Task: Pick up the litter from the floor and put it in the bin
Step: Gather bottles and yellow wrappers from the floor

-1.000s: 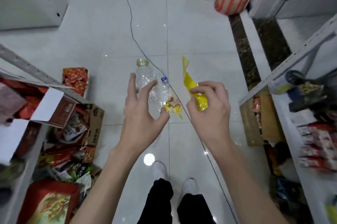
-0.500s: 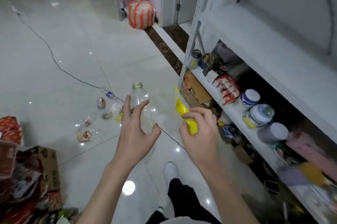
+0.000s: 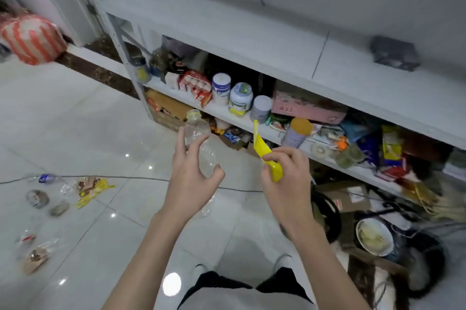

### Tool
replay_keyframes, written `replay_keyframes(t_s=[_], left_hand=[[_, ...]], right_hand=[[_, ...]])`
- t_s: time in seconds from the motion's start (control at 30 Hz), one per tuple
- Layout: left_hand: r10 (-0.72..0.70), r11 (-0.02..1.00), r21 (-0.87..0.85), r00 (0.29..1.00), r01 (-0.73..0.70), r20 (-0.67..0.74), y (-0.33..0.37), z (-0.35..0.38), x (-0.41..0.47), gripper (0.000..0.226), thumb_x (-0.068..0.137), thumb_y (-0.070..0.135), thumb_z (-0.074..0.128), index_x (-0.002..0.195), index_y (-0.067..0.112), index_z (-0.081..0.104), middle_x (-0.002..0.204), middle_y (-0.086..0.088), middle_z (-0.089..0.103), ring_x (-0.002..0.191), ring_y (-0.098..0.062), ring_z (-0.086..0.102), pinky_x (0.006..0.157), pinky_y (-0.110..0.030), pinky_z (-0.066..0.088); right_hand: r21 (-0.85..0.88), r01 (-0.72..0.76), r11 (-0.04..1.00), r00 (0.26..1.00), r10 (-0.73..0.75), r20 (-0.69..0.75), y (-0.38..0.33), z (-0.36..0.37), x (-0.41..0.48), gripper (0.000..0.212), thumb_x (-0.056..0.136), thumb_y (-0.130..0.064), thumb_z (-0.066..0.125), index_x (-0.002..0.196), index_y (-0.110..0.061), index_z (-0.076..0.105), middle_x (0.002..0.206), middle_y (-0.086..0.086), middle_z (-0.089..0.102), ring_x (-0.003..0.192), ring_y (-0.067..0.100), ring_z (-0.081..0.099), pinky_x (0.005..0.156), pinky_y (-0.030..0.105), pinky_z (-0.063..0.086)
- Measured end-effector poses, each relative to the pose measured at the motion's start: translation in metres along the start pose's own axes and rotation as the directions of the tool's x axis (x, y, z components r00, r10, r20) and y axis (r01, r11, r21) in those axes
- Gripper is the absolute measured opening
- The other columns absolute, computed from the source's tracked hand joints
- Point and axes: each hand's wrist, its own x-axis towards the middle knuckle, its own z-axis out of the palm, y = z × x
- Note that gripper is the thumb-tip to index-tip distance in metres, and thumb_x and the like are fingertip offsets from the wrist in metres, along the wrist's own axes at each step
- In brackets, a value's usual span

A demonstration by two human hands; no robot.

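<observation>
My left hand (image 3: 191,178) grips a clear empty plastic bottle (image 3: 198,130), held upright with its neck above my fingers. A yellow wrapper (image 3: 264,156) sticks up out of my right hand (image 3: 285,178), pinched between thumb and fingers. More litter lies on the white tile floor at the left: a yellow-and-brown wrapper (image 3: 92,187), a clear wrapper with a blue label (image 3: 48,178), two small round bits (image 3: 37,198) and clear packets (image 3: 35,256). At the lower right stands a black container (image 3: 413,269) with a white bowl inside; whether it is the bin I cannot tell.
A white metal shelf rack (image 3: 227,30) fills the right, its lower shelves crowded with jars, boxes and packets. Cardboard boxes (image 3: 345,196) sit under it. A black cable (image 3: 141,178) crosses the floor. A red-striped sack (image 3: 30,40) rests at the far left by a doorway.
My view has swung right, from the open floor to the shelf rack; the floor litter has slid to the left edge. Both hands kept their hold on the bottle and the wrapper.
</observation>
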Motion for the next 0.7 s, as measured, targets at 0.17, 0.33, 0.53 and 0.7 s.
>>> replay_keyframes(t_s=[0.17, 0.33, 0.53, 0.7], left_hand=[[0.134, 0.991, -0.033, 0.979, -0.13, 0.152, 0.067, 0.109, -0.004, 0.066, 0.079, 0.02, 0.07, 0.138, 0.034, 0.044, 0.164, 0.009, 0.002, 0.148, 0.001, 0.004, 0.11, -0.025, 0.024], [0.149, 0.988, -0.096, 0.929, -0.124, 0.338, 0.134, 0.23, -0.022, 0.065, 0.082, 0.022, 0.069, 0.138, 0.037, 0.041, 0.163, 0.011, -0.001, 0.149, -0.003, 0.005, 0.11, -0.025, 0.022], [0.106, 0.993, -0.096, 0.864, -0.067, 0.492, 0.156, 0.342, -0.034, 0.07, 0.08, 0.026, 0.067, 0.142, 0.036, 0.036, 0.163, 0.006, 0.005, 0.15, -0.011, 0.009, 0.113, -0.028, 0.022], [-0.002, 0.995, -0.081, 0.825, 0.058, 0.565, 0.116, 0.42, -0.039, 0.093, 0.077, 0.027, 0.069, 0.153, 0.028, 0.016, 0.162, 0.007, 0.008, 0.151, -0.012, 0.01, 0.121, -0.037, 0.021]], right_hand=[[-0.012, -0.182, 0.983, 0.98, 0.18, -0.088, 0.091, -0.081, -0.014, 0.018, 0.083, -0.009, 0.068, 0.095, -0.022, 0.069, 0.111, -0.005, 0.053, 0.105, 0.014, 0.046, 0.091, 0.008, 0.028], [-0.052, -0.355, 0.933, 0.921, 0.339, -0.193, 0.198, -0.165, -0.022, 0.016, 0.083, -0.011, 0.068, 0.095, -0.021, 0.071, 0.111, -0.004, 0.056, 0.108, 0.02, 0.05, 0.095, 0.014, 0.029], [-0.065, -0.487, 0.871, 0.86, 0.464, -0.211, 0.294, -0.201, -0.04, 0.016, 0.083, -0.017, 0.063, 0.096, -0.015, 0.073, 0.11, 0.004, 0.059, 0.107, 0.024, 0.052, 0.094, 0.013, 0.026], [-0.059, -0.585, 0.809, 0.802, 0.566, -0.191, 0.362, -0.172, -0.056, 0.018, 0.084, -0.005, 0.07, 0.099, -0.014, 0.072, 0.111, 0.006, 0.059, 0.108, 0.029, 0.052, 0.091, 0.012, 0.028]])
